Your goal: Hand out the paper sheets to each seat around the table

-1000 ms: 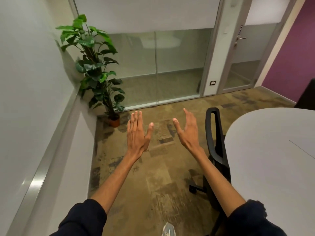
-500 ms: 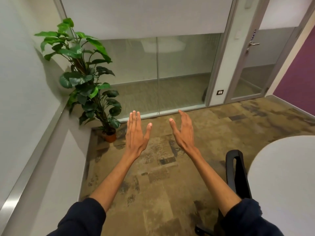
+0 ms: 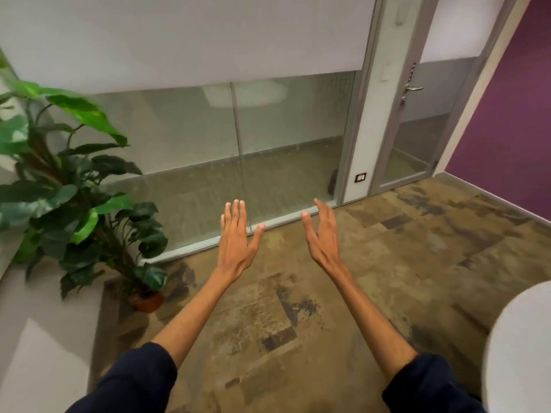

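Both arms reach forward over the carpet, away from the table. My left hand [image 3: 237, 238] is flat with fingers stretched and thumb out, holding nothing. My right hand [image 3: 322, 234] is held edge-on beside it, fingers straight, also holding nothing. Only the rounded end of the white table [image 3: 524, 344] shows at the lower right. No paper sheets and no seats are in view.
A tall potted plant [image 3: 74, 198] stands in the left corner by a white wall ledge. Ahead is a frosted glass partition [image 3: 238, 144] and a glass door [image 3: 423, 120] with a handle. A purple wall [image 3: 504, 114] is at the right. Brown patterned carpet covers the floor.
The view has swung up and left: the table has slid almost out at the right and the black chair has left the frame. Both hands stay open, held out in front.
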A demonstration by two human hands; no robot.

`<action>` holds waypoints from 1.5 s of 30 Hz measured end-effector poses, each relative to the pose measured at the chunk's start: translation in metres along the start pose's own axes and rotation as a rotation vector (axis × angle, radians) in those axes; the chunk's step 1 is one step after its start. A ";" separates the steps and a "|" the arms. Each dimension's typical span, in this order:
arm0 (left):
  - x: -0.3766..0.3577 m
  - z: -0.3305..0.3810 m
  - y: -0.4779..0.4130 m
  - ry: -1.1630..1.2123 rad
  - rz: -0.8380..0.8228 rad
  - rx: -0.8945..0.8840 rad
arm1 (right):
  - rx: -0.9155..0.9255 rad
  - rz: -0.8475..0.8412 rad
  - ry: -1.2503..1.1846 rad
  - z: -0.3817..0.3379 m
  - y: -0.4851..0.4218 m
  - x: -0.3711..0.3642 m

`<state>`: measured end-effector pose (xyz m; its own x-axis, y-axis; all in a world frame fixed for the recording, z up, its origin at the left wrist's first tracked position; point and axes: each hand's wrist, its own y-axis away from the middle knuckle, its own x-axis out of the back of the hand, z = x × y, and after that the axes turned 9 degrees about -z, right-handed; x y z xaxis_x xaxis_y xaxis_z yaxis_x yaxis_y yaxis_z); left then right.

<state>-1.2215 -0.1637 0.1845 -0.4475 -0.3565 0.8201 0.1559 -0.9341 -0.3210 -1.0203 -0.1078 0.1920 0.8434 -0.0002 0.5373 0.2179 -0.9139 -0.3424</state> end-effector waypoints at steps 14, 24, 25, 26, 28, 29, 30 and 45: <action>-0.167 0.075 -0.285 0.124 -0.156 -0.233 | -0.116 0.262 0.100 0.166 -0.222 0.082; -0.300 0.219 -0.467 0.240 -0.254 -0.456 | -0.267 0.475 0.164 0.290 -0.329 0.212; -0.315 0.236 -0.479 0.252 -0.271 -0.490 | -0.283 0.499 0.189 0.302 -0.333 0.227; -0.330 0.255 -0.490 0.268 -0.289 -0.517 | -0.303 0.526 0.214 0.313 -0.335 0.244; -0.360 0.290 -0.508 0.309 -0.335 -0.555 | -0.356 0.585 0.246 0.337 -0.337 0.277; -0.376 0.307 -0.515 0.323 -0.362 -0.577 | -0.379 0.612 0.260 0.349 -0.336 0.291; -0.392 0.324 -0.522 0.330 -0.385 -0.605 | -0.397 0.635 0.276 0.362 -0.334 0.305; -0.553 0.576 -0.570 0.487 -0.711 -1.071 | -0.678 1.094 0.500 0.474 -0.293 0.463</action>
<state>-0.5554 0.5568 0.1867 -0.4400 0.4387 0.7836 -0.8842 -0.3639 -0.2928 -0.4607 0.3520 0.1763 0.1328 -0.8516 0.5071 -0.8361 -0.3709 -0.4041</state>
